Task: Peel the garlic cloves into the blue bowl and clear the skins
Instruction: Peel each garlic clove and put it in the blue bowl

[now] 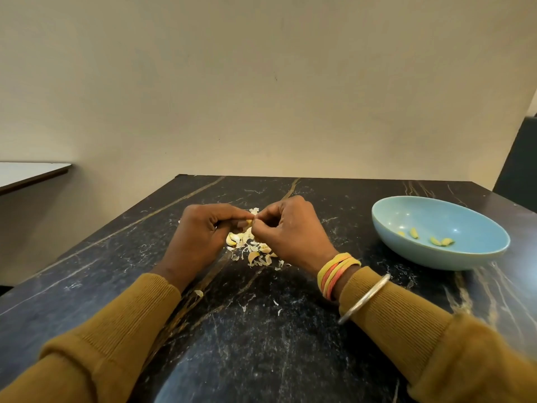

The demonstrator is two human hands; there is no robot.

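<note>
My left hand (200, 231) and my right hand (287, 228) meet over the middle of the dark marble table (261, 344). Between their fingertips they pinch one small garlic clove (249, 222); most of it is hidden by the fingers. Below the hands lies a pile of unpeeled cloves and papery skins (252, 251). The blue bowl (436, 257) stands to the right of my right hand, apart from it, with several peeled yellowish cloves (441, 241) in its bottom.
A few stray skin flakes (198, 292) lie nearer to me on the table. A beige wall rises just behind the table's far edge. Another pale tabletop (29, 173) shows at the left. Something dark (517, 158) stands at the far right.
</note>
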